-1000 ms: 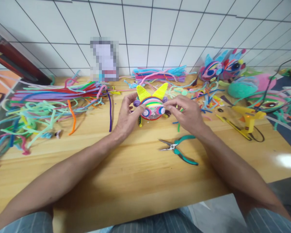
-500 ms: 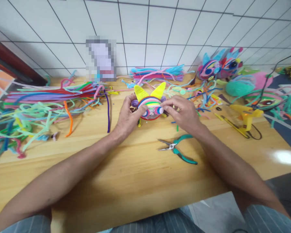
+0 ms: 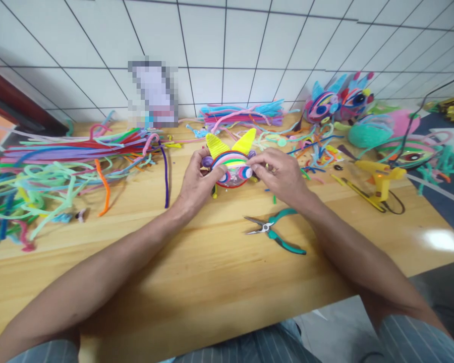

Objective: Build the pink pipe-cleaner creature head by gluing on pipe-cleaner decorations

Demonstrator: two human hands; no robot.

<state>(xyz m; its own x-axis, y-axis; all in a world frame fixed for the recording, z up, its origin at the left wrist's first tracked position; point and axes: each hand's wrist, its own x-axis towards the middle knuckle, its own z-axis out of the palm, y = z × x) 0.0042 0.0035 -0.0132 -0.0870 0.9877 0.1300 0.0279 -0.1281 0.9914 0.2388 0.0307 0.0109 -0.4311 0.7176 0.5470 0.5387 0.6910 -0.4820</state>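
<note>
1. Far left: a loose tangle of fuzzy stems (image 3: 49, 196), mostly pale green, lies on the wooden counter (image 3: 196, 282); just behind it is a bundle of straight stems (image 3: 75, 148) in red, purple and blue.
2. Right of the tangle: an orange stem (image 3: 103, 189), then a dark purple stem (image 3: 166, 176), each reaching toward the near side. Behind them an item obscured by pixelation (image 3: 155, 91) stands near the tiled wall.
3. Left hand (image 3: 200, 176): grip closed on the left edge of the animal face, thumb laid across its front.
4. Centre: the animal face (image 3: 230, 159), held between both hands above the counter, with two yellow ears (image 3: 217, 145), coloured stripes over the brow and two round eyes. A second bundle of stems (image 3: 242, 115) lies behind it, by the wall.
5. Right hand (image 3: 280, 171): grip closed, thumb and forefinger pinching the right end of the stripes. Nearer the person, green-handled pliers (image 3: 265, 228) lie with jaws parted, pointing left.
6. Right: scattered stem pieces (image 3: 327, 154); behind them, two decorated faces (image 3: 323, 108) side by side.
7. Far right: a yellow glue gun (image 3: 381, 181) on the counter, beside a teal bundle (image 3: 366, 133).
</note>
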